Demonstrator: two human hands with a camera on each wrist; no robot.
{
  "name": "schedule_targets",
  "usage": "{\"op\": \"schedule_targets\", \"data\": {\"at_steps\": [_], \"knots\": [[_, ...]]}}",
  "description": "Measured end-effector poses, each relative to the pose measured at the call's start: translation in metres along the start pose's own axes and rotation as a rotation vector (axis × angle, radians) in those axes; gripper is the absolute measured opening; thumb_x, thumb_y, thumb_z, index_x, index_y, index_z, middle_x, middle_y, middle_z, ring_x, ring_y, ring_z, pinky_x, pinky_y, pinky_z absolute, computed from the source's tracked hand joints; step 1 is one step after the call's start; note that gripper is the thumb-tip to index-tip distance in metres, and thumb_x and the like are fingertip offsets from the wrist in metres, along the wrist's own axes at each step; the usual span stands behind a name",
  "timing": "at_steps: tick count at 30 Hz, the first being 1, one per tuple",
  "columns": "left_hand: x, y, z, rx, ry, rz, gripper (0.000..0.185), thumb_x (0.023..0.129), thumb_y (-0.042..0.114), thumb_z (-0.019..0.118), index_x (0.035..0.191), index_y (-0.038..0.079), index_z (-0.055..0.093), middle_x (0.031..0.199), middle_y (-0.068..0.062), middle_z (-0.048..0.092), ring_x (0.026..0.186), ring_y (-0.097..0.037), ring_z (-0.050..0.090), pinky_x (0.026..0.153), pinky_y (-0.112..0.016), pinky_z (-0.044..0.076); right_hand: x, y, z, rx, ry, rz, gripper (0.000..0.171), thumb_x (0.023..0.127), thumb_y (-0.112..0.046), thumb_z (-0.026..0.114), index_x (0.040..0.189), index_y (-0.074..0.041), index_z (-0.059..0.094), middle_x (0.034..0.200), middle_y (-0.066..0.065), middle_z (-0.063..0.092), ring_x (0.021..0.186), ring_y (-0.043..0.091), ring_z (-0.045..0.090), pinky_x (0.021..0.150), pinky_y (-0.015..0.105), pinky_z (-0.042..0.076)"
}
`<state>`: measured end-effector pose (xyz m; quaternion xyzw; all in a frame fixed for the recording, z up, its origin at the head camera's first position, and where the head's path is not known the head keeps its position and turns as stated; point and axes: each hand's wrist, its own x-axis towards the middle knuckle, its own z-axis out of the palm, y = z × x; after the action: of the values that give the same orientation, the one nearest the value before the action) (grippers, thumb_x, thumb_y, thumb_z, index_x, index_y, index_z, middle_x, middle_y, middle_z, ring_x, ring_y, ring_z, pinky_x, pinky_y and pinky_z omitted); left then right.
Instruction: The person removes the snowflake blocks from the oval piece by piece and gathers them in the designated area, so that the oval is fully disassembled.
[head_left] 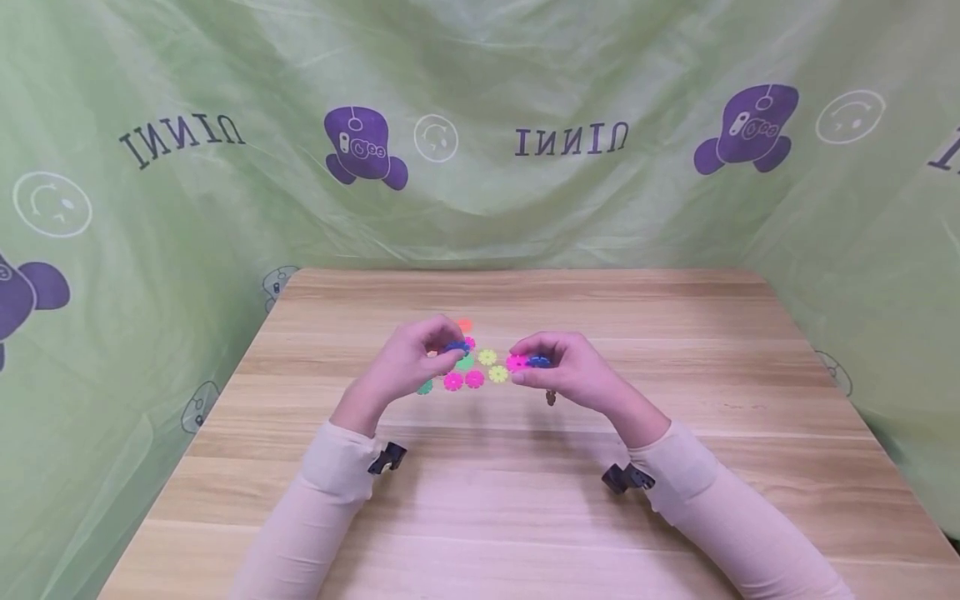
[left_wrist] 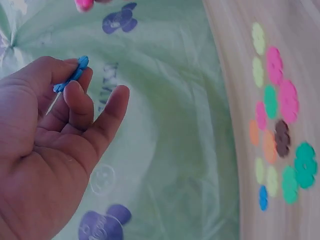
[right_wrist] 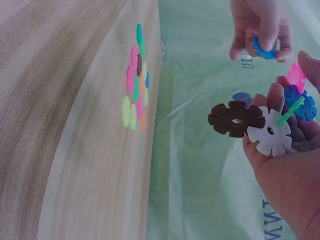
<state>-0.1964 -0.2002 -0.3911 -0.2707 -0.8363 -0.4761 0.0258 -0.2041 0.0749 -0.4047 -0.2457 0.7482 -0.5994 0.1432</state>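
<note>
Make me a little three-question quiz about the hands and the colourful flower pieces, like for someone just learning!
1. True or false: the left hand pinches a blue piece in its grip.
2. Which is in the cluster the right hand holds? A) a brown piece and a white piece B) a black piece C) an orange ball
3. Fill in: the loose pieces lie on the wooden ____.

Key:
1. True; it sits between thumb and fingertips.
2. A; the brown piece and white piece are joined, with blue, pink and green ones beside them.
3. Table.
</note>
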Motion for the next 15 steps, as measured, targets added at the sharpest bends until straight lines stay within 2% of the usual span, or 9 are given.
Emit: {"op": "schedule_targets", "data": {"at_steps": [2,8,15], "knots": [[-0.003,-0.007,-0.004,-0.018,0.011,-0.034,0.012,0.09,0.004,0.069,0.099,0.01,0.064,0.085,-0.005,0.067,0.073,-0.023,0.067,0.066,-0.037,0.058,0.0,0.0,0.0,-0.004,-0.003,0.012,0.034,0.081,-0.015,0.082,0.111,-0.005,0.07,0.092,0.01,0.07,0.069,0.018,0.06,0.047,0.037,0.05],[-0.009,-0.034,-0.017,0.028,0.097,-0.108,0.013,0.089,0.009,0.073,0.101,0.008,0.068,0.091,-0.003,0.069,0.081,-0.018,0.067,0.073,-0.033,0.057,0.001,0.002,0.001,-0.012,-0.011,0.023,0.034,0.082,-0.015,0.081,0.112,-0.004,0.069,0.09,0.01,0.07,0.07,0.018,0.06,0.048,0.035,0.051],[-0.014,-0.063,-0.036,-0.011,0.167,-0.308,0.025,0.089,0.02,0.075,0.109,0.006,0.069,0.096,-0.006,0.068,0.089,-0.022,0.064,0.077,-0.033,0.054,0.001,0.003,0.001,-0.01,-0.018,0.021,0.034,0.082,-0.016,0.081,0.112,-0.005,0.069,0.092,0.01,0.071,0.071,0.019,0.061,0.047,0.036,0.051]]}}
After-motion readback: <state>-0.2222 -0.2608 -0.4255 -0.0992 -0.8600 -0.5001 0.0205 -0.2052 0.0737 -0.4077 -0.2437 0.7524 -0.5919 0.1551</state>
